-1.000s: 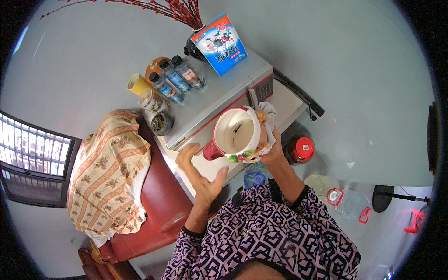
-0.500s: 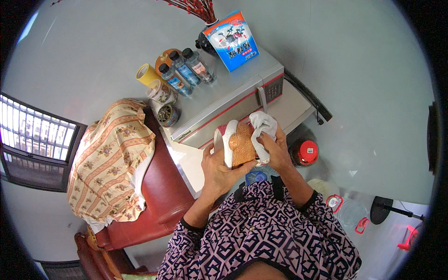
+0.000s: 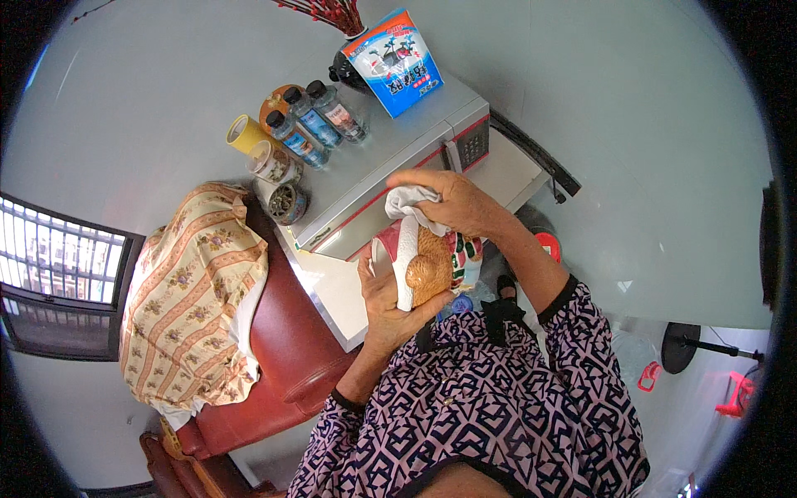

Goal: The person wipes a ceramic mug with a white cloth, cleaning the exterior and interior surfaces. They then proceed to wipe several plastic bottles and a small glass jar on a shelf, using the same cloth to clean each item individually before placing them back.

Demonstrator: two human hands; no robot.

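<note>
My left hand (image 3: 388, 309) is closed round a painted figurine (image 3: 430, 264) from its lower left side. The figurine has a brown, fur-textured part, a white band, red beside it, and a green-and-red patterned part on the right. A crumpled white cloth (image 3: 407, 202) is bunched under the fingers of my right hand (image 3: 463, 202). That hand holds the cloth against the figurine's upper edge, by the white band. My right palm and some fingertips are hidden. Both hands are in front of the silver microwave (image 3: 390, 178).
Bottles with black caps (image 3: 339, 112), jars (image 3: 287, 204), a yellow canister (image 3: 246, 133) and a blue-orange packet (image 3: 397, 62) stand on the microwave. At left is a red leather sofa (image 3: 290, 357) under a flowered cover (image 3: 195, 299). A red-lidded container (image 3: 548, 246) is beyond my right forearm.
My right hand has moved left and up with the cloth, from the figurine's right side to its upper edge. More of the green-and-red patterned part shows.
</note>
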